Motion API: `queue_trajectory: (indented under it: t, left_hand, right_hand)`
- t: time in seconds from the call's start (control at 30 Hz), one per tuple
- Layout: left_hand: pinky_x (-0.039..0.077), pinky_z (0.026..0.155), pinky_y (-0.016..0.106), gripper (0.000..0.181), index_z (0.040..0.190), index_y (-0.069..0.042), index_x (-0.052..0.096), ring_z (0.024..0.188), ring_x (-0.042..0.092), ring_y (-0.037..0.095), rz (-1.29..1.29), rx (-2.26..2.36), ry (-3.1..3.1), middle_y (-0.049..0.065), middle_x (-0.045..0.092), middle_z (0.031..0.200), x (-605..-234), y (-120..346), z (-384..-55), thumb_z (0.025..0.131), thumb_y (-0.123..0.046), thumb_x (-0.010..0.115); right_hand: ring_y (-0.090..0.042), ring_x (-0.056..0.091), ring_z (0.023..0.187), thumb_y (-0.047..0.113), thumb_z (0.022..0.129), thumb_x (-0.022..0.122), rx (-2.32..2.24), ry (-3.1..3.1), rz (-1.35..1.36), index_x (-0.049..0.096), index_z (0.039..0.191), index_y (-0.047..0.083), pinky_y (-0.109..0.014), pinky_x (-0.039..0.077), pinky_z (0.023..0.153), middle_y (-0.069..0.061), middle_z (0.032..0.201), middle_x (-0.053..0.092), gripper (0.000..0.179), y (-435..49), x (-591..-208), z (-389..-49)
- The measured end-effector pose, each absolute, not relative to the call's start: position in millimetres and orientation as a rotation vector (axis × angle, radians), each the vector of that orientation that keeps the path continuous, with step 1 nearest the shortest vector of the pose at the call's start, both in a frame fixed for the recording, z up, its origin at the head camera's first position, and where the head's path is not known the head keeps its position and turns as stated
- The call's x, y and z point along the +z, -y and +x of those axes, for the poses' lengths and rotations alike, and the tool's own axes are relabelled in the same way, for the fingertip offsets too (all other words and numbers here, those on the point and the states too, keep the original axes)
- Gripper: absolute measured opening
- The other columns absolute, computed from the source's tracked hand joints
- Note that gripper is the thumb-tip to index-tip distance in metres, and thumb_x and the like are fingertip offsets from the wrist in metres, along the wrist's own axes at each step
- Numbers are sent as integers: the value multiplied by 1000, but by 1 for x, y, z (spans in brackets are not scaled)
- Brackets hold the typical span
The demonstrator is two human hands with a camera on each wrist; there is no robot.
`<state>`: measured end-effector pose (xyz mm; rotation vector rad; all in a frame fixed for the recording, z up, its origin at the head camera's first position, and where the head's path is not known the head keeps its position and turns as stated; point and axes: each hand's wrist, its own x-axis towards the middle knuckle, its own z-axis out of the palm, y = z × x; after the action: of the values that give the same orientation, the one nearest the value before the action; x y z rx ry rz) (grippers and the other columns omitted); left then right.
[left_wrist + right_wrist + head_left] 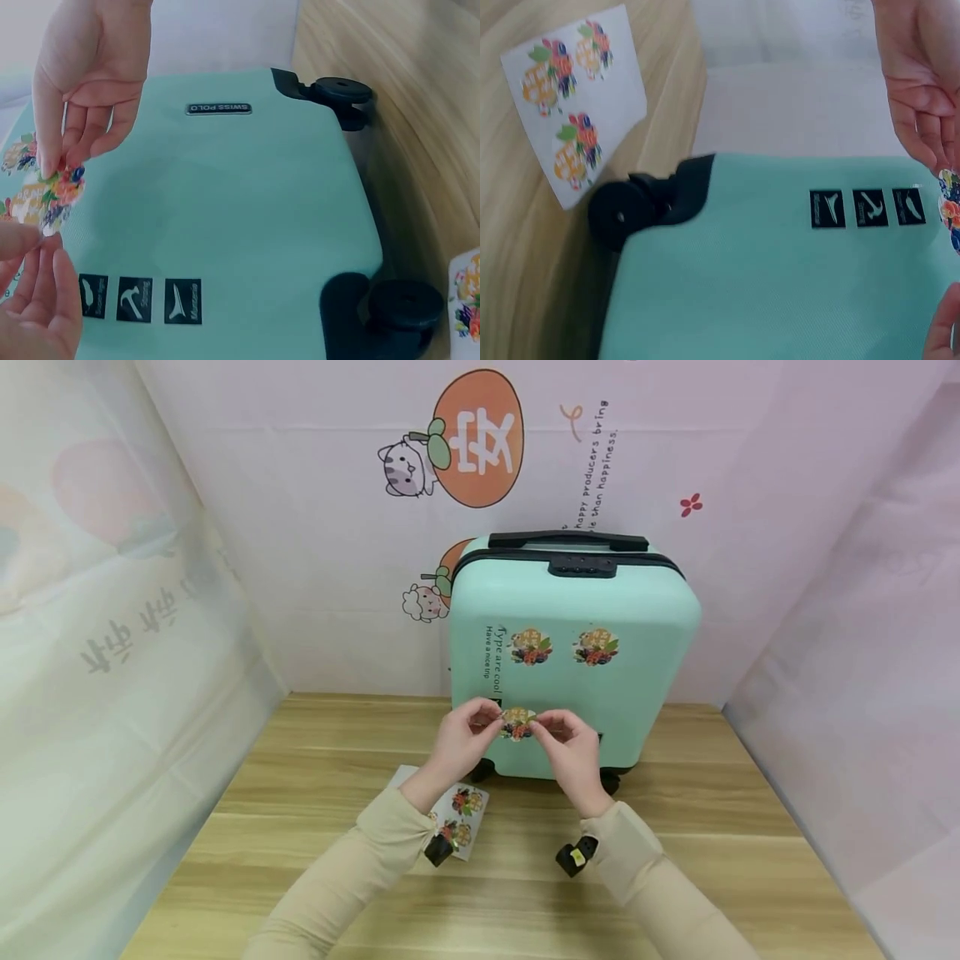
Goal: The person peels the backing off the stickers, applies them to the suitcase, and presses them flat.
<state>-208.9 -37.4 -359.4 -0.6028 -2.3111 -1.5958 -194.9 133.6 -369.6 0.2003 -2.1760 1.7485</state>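
Note:
A mint-green suitcase (577,602) stands upright on the table. In front of its lower part, a round fruit sticker (517,724) is stretched between both hands. My left hand (465,739) pinches its left edge between thumb and fingertips. The right hand (572,756) pinches its right edge the same way. In the left wrist view the sticker (56,196) appears held a little off the shell; whether it touches cannot be told. Two matching stickers, one left (531,647) and one right (596,647), are on the suitcase's upper half.
A white sticker sheet (619,49) with several fruit stickers lies on the wooden table (337,735), partly beneath the left forearm. Black wheels (405,304) support the suitcase. A printed cloth backdrop (315,485) stands behind, with cloth walls at both sides.

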Motion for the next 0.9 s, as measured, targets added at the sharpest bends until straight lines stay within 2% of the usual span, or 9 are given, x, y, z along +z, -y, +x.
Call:
queue_trajectory:
  t: [0.27, 0.53, 0.67, 0.9]
  left_hand:
    - [55, 67, 25, 7, 92, -1, 67, 75, 66, 22, -486, -1443, 2202, 13, 67, 88, -355, 20, -220, 87, -5, 66]
    - [54, 65, 21, 9, 91, -2, 70, 71, 66, 18, -452, -1335, 2160, 10, 69, 85, -344, 7, -227, 87, -10, 67]
    - [54, 63, 19, 9, 90, -2, 71, 69, 66, 17, -422, -1297, 2147, 10, 70, 84, -341, 5, -230, 86, -9, 68]
    - [53, 60, 17, 9, 88, -4, 73, 66, 66, 15, -384, -1219, 2135, 8, 70, 81, -341, 2, -236, 85, -11, 69]
  right_hand:
    - [1, 59, 70, 16, 83, 73, 1613, 2097, 182, 71, 88, 3, -17, 51, 64, -13, 88, 68, 14, -133, -363, -208]
    - [5, 54, 68, 11, 83, 73, 1399, 1986, 231, 71, 84, 0, -10, 46, 62, -14, 84, 67, 10, -135, -356, -220]
    - [-2, 57, 67, 11, 83, 72, 1328, 1984, 251, 71, 83, 1, -8, 46, 62, -13, 82, 66, 10, -135, -355, -225]
    - [-21, 63, 67, 11, 82, 74, 1237, 1942, 277, 72, 82, 0, -13, 49, 62, -13, 80, 66, 11, -133, -356, -233]
